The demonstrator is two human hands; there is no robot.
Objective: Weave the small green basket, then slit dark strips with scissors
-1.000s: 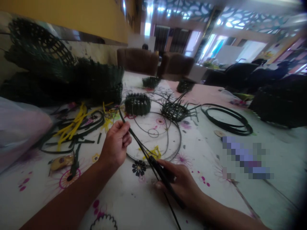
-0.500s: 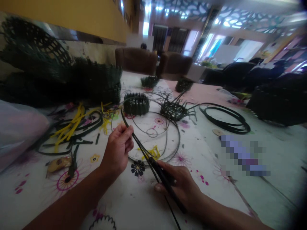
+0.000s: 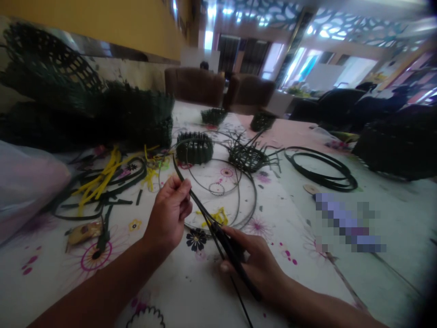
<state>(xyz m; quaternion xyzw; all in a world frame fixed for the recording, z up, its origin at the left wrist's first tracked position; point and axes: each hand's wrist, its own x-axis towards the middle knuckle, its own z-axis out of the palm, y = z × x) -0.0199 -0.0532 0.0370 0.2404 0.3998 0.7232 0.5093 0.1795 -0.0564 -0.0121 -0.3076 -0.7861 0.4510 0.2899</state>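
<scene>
My left hand (image 3: 172, 209) pinches a dark green flat strip (image 3: 178, 168) between thumb and fingers, and the strip's tip sticks up beyond them. From there the strip runs down to the right to a black-handled tool that looks like scissors (image 3: 235, 259), gripped in my right hand (image 3: 257, 259). The strip lies along the tool's jaws, which are too dark to make out clearly. A thin dark length trails below my right hand toward the bottom edge. Behind my hands lies a loose ring of thin strips (image 3: 255, 196), with yellow scraps (image 3: 218, 216) by its near side.
Woven green baskets (image 3: 194, 150) and a part-woven one (image 3: 248, 158) stand beyond my hands. Large dark baskets (image 3: 136, 114) are piled at left, near yellow strips (image 3: 107, 175) and a plastic bag (image 3: 30, 187). A coiled strip (image 3: 321, 168) lies right, another big basket (image 3: 396, 146) farther right.
My right hand and the tool have shifted very slightly up and left along the strip. My left hand keeps its hold almost unmoved.
</scene>
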